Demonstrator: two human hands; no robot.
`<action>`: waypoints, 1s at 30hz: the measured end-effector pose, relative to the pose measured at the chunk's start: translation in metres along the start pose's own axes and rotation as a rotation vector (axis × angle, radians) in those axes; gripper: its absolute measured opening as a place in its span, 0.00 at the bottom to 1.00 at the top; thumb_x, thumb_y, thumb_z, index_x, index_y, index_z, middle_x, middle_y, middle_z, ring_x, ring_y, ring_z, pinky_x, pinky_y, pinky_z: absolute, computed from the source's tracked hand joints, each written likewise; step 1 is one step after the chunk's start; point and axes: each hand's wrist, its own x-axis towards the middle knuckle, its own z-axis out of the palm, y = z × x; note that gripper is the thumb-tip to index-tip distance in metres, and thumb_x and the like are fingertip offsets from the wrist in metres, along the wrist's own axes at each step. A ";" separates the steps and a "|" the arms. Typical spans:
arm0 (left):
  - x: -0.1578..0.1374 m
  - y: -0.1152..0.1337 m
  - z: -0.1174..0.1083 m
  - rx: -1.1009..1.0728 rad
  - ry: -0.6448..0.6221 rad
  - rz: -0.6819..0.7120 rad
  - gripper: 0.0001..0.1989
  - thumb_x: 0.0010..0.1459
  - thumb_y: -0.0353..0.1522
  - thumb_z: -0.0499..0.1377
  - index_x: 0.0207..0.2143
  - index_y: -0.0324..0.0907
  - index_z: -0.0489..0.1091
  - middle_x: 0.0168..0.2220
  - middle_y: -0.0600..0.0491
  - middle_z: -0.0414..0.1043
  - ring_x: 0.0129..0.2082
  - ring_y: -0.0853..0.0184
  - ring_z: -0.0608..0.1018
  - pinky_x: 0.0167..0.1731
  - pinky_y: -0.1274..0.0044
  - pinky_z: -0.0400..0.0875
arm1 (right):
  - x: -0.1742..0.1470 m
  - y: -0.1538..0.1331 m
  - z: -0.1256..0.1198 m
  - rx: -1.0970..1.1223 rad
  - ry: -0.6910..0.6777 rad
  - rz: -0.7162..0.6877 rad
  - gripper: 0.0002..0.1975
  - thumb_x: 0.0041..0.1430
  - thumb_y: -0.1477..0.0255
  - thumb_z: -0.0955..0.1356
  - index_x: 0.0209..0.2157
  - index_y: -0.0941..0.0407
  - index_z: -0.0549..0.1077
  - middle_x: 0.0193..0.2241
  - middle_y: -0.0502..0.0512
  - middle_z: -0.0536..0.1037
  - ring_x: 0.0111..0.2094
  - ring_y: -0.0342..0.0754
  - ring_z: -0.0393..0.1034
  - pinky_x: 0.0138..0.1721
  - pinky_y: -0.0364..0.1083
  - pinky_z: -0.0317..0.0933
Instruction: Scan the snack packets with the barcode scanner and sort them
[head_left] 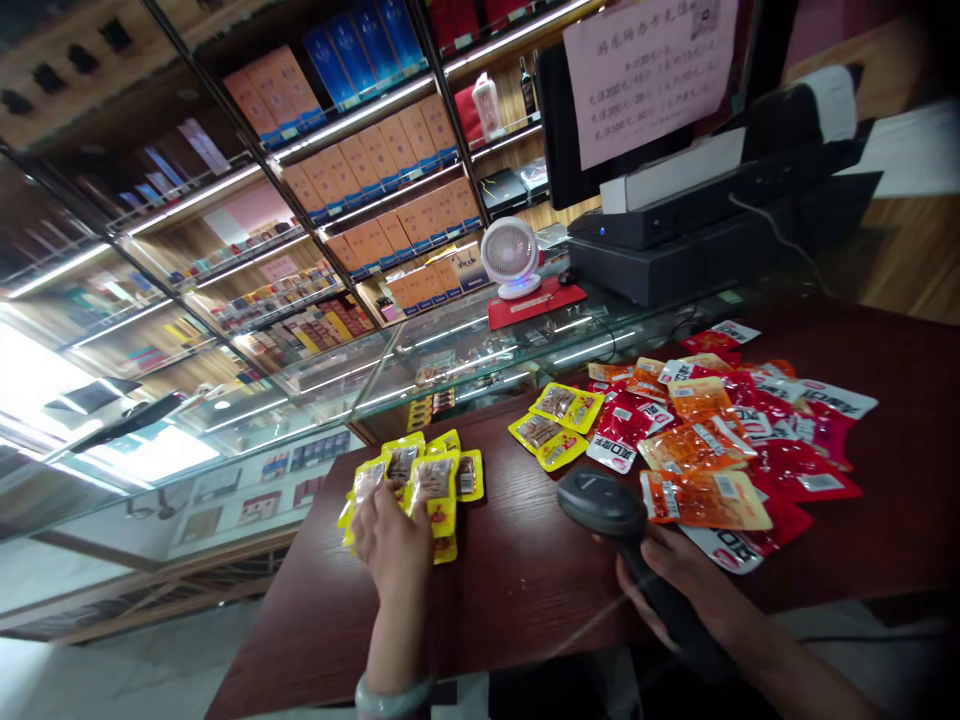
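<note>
Closest to the lens is a pale bangle [393, 699] on the left wrist, partly cropped by the bottom edge. Going from the left: glass display case [255, 450], glare washing out its far end, with stocked shelves [375, 215] behind, labels too small to read. Next, the left hand [394, 535] has its fingers bent over a clump of yellow packets [435, 480] on the desk [517, 580]; it covers some of them, so can't tell if it's pinching one or just touching. Desk is dark reddish wood, kinda shiny. A little white fan [512, 255] stands behind on the glass, then a couple more yellow packets overlap out front. The right hand [660, 575] is wrapped round the handle of a black scanner [604, 500], which hides most of the palm; its lower end gets lost in the dark. Above, a handwritten paper sign [652, 80] covers much of a black monitor [559, 130]. Far right, red and orange packets [705, 500] are heaped on the desk, too overlapped to count.
</note>
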 end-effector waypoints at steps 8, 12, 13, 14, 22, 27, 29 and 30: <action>0.019 0.118 0.068 -0.056 -0.387 0.352 0.27 0.58 0.48 0.57 0.55 0.41 0.67 0.55 0.41 0.66 0.56 0.53 0.67 0.57 0.64 0.59 | 0.003 0.007 -0.005 0.020 -0.027 -0.002 0.22 0.59 0.50 0.68 0.35 0.55 0.65 0.19 0.45 0.70 0.13 0.36 0.60 0.13 0.35 0.55; 0.038 0.153 0.104 0.089 -0.538 0.279 0.28 0.57 0.49 0.57 0.49 0.36 0.71 0.54 0.35 0.67 0.55 0.46 0.68 0.52 0.63 0.63 | 0.007 0.012 -0.007 0.013 -0.057 -0.028 0.22 0.60 0.50 0.67 0.39 0.55 0.65 0.18 0.43 0.70 0.12 0.36 0.59 0.12 0.34 0.54; 0.042 0.156 0.109 0.108 -0.568 0.257 0.29 0.56 0.50 0.57 0.49 0.35 0.71 0.54 0.34 0.67 0.56 0.45 0.68 0.51 0.63 0.64 | 0.008 0.012 -0.006 0.015 -0.065 -0.032 0.22 0.59 0.50 0.68 0.39 0.55 0.65 0.18 0.43 0.69 0.12 0.35 0.58 0.12 0.34 0.54; 0.045 0.157 0.112 0.116 -0.603 0.239 0.29 0.56 0.50 0.58 0.48 0.35 0.70 0.54 0.34 0.67 0.56 0.45 0.68 0.51 0.63 0.64 | 0.009 0.012 -0.006 0.016 -0.070 -0.035 0.23 0.59 0.49 0.68 0.38 0.55 0.65 0.18 0.43 0.69 0.11 0.35 0.58 0.12 0.34 0.54; 0.050 0.127 0.095 -0.086 -0.743 0.240 0.14 0.59 0.37 0.58 0.44 0.38 0.69 0.45 0.40 0.76 0.45 0.55 0.78 0.41 0.71 0.67 | 0.008 0.013 -0.007 0.010 -0.059 0.003 0.25 0.55 0.47 0.69 0.36 0.55 0.64 0.17 0.43 0.69 0.11 0.36 0.58 0.12 0.35 0.55; 0.034 0.097 0.066 -0.440 -0.652 0.122 0.08 0.59 0.38 0.57 0.35 0.43 0.64 0.32 0.53 0.74 0.29 0.66 0.77 0.29 0.76 0.68 | 0.002 0.009 -0.006 -0.038 0.018 0.042 0.26 0.55 0.46 0.69 0.34 0.55 0.65 0.17 0.43 0.68 0.13 0.36 0.60 0.13 0.36 0.56; 0.023 0.086 0.057 -0.630 -0.710 0.015 0.11 0.59 0.40 0.57 0.35 0.44 0.61 0.30 0.57 0.72 0.22 0.71 0.74 0.22 0.79 0.67 | 0.000 0.004 -0.002 -0.051 0.026 0.052 0.26 0.54 0.46 0.69 0.34 0.56 0.65 0.17 0.43 0.68 0.13 0.36 0.59 0.14 0.35 0.55; 0.018 0.081 0.053 -0.715 -0.748 -0.035 0.12 0.58 0.42 0.57 0.36 0.44 0.60 0.30 0.58 0.71 0.19 0.72 0.73 0.19 0.79 0.66 | 0.000 0.001 0.001 -0.059 0.014 0.053 0.26 0.54 0.46 0.69 0.34 0.56 0.66 0.17 0.43 0.67 0.13 0.35 0.58 0.14 0.35 0.55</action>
